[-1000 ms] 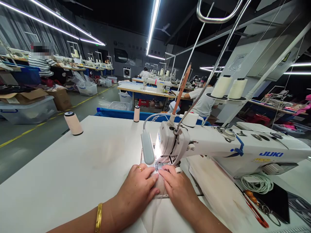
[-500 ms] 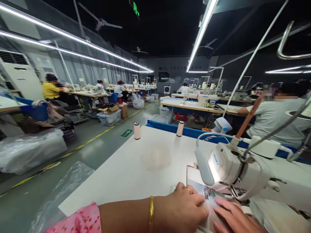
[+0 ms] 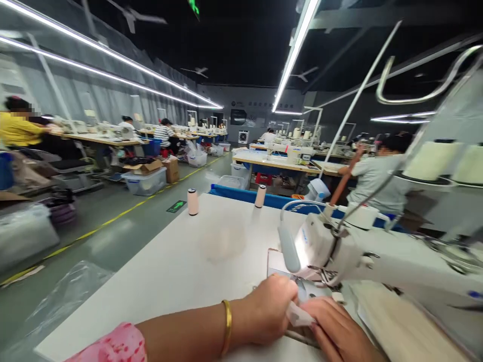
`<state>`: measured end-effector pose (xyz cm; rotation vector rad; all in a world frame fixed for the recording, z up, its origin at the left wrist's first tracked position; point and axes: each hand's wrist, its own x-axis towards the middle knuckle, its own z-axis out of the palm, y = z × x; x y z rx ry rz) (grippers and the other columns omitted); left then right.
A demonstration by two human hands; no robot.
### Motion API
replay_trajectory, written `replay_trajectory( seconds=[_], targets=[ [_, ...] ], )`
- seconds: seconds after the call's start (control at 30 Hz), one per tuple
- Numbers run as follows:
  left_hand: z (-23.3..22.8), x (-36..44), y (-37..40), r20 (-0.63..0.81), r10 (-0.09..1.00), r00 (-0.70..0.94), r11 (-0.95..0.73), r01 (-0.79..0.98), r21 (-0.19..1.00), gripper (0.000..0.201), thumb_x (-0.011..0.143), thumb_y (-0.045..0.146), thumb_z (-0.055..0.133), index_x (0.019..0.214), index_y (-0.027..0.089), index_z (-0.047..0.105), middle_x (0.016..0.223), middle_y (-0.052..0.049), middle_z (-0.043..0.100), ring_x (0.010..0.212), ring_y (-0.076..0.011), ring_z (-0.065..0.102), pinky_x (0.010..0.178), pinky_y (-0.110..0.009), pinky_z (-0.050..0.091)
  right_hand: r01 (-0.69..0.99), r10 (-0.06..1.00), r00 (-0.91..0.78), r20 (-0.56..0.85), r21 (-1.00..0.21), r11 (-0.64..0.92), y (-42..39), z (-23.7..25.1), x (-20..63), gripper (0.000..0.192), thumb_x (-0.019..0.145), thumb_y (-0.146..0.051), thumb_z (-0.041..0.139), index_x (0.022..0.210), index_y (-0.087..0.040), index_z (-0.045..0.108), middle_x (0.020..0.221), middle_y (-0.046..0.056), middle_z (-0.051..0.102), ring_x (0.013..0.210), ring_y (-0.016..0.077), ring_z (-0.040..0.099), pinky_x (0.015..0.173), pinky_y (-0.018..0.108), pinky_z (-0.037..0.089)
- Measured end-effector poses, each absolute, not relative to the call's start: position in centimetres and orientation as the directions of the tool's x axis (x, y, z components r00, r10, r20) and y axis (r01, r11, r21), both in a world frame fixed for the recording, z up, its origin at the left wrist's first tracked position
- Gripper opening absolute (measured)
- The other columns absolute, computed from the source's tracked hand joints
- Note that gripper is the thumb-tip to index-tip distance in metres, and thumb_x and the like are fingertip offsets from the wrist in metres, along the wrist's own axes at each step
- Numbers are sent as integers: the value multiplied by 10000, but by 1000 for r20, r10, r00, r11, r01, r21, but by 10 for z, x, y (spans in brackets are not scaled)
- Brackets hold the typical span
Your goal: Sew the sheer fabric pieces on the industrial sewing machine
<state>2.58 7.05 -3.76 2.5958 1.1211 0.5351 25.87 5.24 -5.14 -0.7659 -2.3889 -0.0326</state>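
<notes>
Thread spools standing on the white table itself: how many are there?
2. One thread spool stands near the table's far left edge; the other thread spool stands further right along the far edge. Larger cones sit blurred on the machine's stand, not the table.

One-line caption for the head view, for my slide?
Both hands hold a small fabric piece before the sewing machine needle.

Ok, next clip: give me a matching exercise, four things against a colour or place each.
Things:
1. bangle
2. sleeve
3. thread spool
4. fabric piece

Descriptions:
A. pink, floral
B. upright near the table's far edge
C. gold, on the left wrist
D. pinched by the left hand, beside the right hand

Pairs: 1-C, 2-A, 3-B, 4-D
</notes>
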Motion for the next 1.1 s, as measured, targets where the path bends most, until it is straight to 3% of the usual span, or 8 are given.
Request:
replay_trajectory(
  seconds=[0.1, 0.33, 0.57, 0.8, 0.9, 1.03, 1.1],
  targets=[
    [-37, 29, 73, 300, 805, 512, -587, 615, 526, 194, 749, 135, 617, 848, 237, 485, 891, -25, 632, 768, -201, 552, 669, -305, 436, 630, 613, -499, 613, -229, 742, 43, -41, 245, 238, 1079, -154, 422, 1037, -268, 627, 936, 24, 760, 809, 214, 726, 728, 313, 588],
    [-32, 31, 91, 296, 813, 501, -559, 532, 636, 115, 764, 100, 503, 760, 215, 512, 837, -23, 598, 782, -202, 578, 696, -302, 466, 695, 703, -235, 672, -390, 605, 49, -37, 234, 281, 1094, -207, 425, 1028, -237, 697, 933, 57, 771, 868, 237, 724, 771, 334, 577],
    [-23, 33, 89, 288, 820, 494, -535, 484, 692, 210, 845, 192, 571, 635, 200, 566, 720, 10, 570, 689, -164, 558, 621, -261, 446, 633, 753, -188, 631, -508, 583, 48, -33, 231, 276, 1087, -231, 446, 979, -241, 700, 924, 39, 761, 846, 213, 716, 756, 309, 565],
    [-23, 35, 90, 328, 799, 504, -557, 415, 720, 304, 870, 219, 627, 579, 183, 549, 713, 17, 550, 646, -128, 506, 586, -241, 399, 665, 758, -247, 604, -463, 586, 47, -33, 235, 292, 1089, -214, 408, 926, -241, 648, 861, 37, 726, 787, 216, 669, 694, 312, 523],
    [-22, 32, 84, 373, 751, 545, -619, 384, 685, 385, 945, 275, 615, 575, 182, 565, 725, 4, 541, 680, -138, 503, 620, -250, 406, 693, 742, -353, 569, -374, 617, 44, -32, 241, 293, 1091, -199, 386, 877, -244, 581, 809, 23, 686, 736, 215, 619, 661, 314, 480],
    [-25, 26, 69, 488, 600, 633, -792, 384, 476, 478, 1071, 389, 548, 657, 210, 706, 729, -21, 543, 713, -168, 480, 652, -289, 383, 651, 704, -572, 421, -290, 702, 36, -29, 251, 300, 1116, -219, 402, 845, -239, 529, 817, 10, 640, 760, 206, 578, 700, 314, 456],
    [-29, 22, 62, 492, 579, 650, -813, 420, 403, 447, 1085, 382, 544, 722, 229, 756, 730, -27, 551, 710, -176, 478, 641, -300, 362, 652, 706, -606, 367, -279, 705, 32, -27, 256, 277, 1119, -227, 426, 868, -234, 541, 852, 17, 631, 799, 211, 568, 728, 320, 455]
  ],
)
